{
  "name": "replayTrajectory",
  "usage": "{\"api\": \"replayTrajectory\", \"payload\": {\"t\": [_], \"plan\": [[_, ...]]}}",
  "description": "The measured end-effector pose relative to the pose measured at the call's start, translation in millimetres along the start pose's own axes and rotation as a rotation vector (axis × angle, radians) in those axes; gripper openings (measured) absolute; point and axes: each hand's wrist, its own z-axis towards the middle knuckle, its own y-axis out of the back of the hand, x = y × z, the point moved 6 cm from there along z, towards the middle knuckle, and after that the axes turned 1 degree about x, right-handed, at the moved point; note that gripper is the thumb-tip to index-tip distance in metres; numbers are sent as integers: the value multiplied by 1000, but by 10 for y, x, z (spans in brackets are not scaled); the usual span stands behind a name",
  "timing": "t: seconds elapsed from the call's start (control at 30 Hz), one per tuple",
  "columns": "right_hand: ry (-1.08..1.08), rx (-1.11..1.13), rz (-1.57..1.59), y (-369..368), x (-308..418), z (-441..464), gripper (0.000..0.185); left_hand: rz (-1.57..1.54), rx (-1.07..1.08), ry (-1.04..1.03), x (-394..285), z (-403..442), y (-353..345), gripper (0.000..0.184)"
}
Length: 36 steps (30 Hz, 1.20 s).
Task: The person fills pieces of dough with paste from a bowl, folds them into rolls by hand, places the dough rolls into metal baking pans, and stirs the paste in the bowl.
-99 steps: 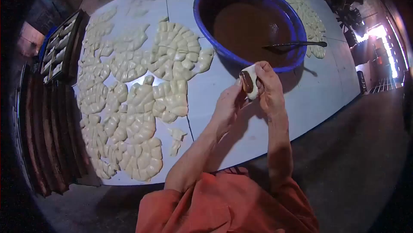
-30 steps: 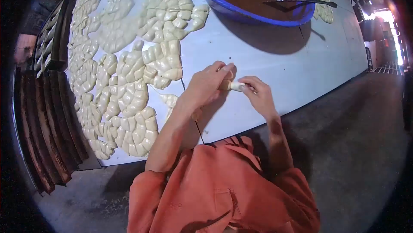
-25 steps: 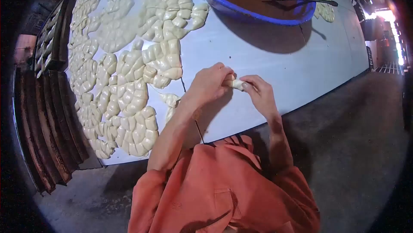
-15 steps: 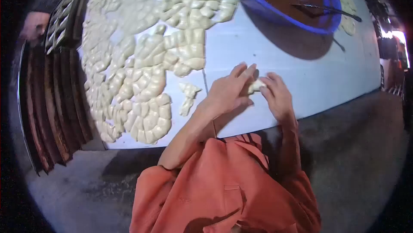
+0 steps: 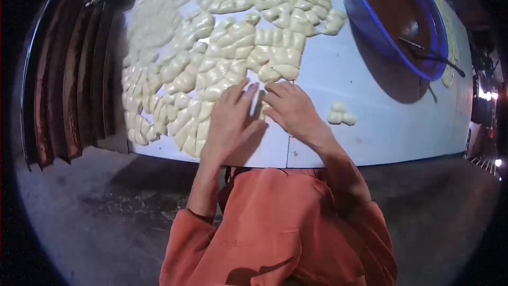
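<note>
Pale, glossy dough pieces (image 5: 222, 80) lie close together over the left part of the white table (image 5: 391, 138). My left hand (image 5: 233, 117) is at their lower right edge, fingers apart and pointing away from me. Just right of it, my right hand (image 5: 291, 106) has its fingers spread and bent toward the left. A bit of pale dough shows under the right fingertips, mostly hidden. A small shaped dough piece (image 5: 341, 114) with several lobes rests on the table to the right of my right hand.
A blue basin (image 5: 365, 32) of brown filling (image 5: 394, 8) stands at the back right, with a dark-handled utensil (image 5: 439, 57) across its rim. Dark trays (image 5: 69, 85) stand stacked at the left. More dough (image 5: 451, 37) lies beyond the basin.
The rolled dough has left my hands and now lies on the table as the lobed piece. Both hands have moved left to the loose dough scrap. The view has shifted left.
</note>
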Motion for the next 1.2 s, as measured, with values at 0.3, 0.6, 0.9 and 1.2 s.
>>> {"api": "replayTrajectory", "payload": {"t": [0.3,0.6,0.9,1.2], "plan": [[-770,20,1225,-91,-93,-291,29,-155,48,-84,-61,-11,-68,21],[-740,91,847,-31,-69,-246,25,-141,-19,-11,-10,-27,-46,21],[-776,-107,1106,68,-115,-276,23,-175,-83,-106,-185,74,34,24],[-822,17,952,92,-119,-325,16,-91,-50,-53,-169,43,-202,13]]}}
